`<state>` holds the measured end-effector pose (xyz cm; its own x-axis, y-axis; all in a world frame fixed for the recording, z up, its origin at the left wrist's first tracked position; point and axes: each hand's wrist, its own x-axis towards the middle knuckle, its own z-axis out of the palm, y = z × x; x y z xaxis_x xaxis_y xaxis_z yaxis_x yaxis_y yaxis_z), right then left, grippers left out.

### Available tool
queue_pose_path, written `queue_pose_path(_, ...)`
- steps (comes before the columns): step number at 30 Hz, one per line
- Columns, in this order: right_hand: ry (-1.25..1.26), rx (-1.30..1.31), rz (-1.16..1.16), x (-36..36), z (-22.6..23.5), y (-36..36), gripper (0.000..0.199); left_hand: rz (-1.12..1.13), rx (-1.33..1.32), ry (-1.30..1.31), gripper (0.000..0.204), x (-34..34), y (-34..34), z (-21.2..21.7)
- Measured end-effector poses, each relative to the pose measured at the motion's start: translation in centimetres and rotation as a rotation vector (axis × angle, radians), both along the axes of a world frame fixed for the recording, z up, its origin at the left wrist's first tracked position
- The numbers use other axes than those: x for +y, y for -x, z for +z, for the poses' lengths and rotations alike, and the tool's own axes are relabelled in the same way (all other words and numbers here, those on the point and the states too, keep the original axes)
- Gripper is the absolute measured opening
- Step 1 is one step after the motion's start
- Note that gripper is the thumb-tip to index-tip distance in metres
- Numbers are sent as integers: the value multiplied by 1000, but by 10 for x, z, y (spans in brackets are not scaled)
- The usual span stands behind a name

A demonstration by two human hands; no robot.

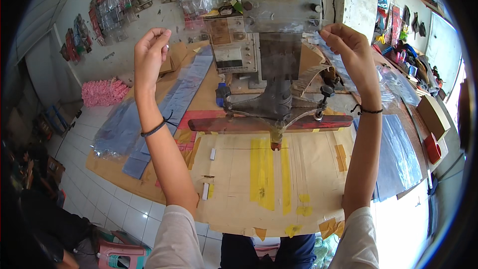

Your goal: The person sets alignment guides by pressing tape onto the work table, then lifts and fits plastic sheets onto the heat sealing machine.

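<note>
Pinching thin clear plastic sheet [249,62] between left hand [153,52] and right hand [350,50], with fingertips closed on opposite edges, apparently to keep it spread; raised before grey metal press [271,7].

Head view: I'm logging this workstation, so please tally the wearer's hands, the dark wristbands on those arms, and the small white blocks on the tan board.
Wearer's hands: 2
Dark wristbands: 2
Small white blocks: 2
Total: 6
</note>
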<state>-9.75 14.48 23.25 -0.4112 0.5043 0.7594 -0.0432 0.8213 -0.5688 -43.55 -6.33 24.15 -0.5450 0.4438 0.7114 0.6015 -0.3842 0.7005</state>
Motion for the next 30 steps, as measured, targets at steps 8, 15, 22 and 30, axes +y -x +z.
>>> queue_pose_path(8, -37, 29, -17, 1, -3, 2, 33, -9, -4, 7, 17, 2, 3, -1)
queue_pose_path(15, -67, 44, -12, 3, -1, 0, 31, -13, 26, 23, 16, -2, 0, 1)
queue_pose_path(22, -28, 110, -74, 25, 1, -22, 32, -125, 68, 71, 15, 5, -28, 4)
queue_pose_path(30, 98, 226, -336, 60, 1, -66, 41, -298, 130, -83, 14, 53, -78, -6)
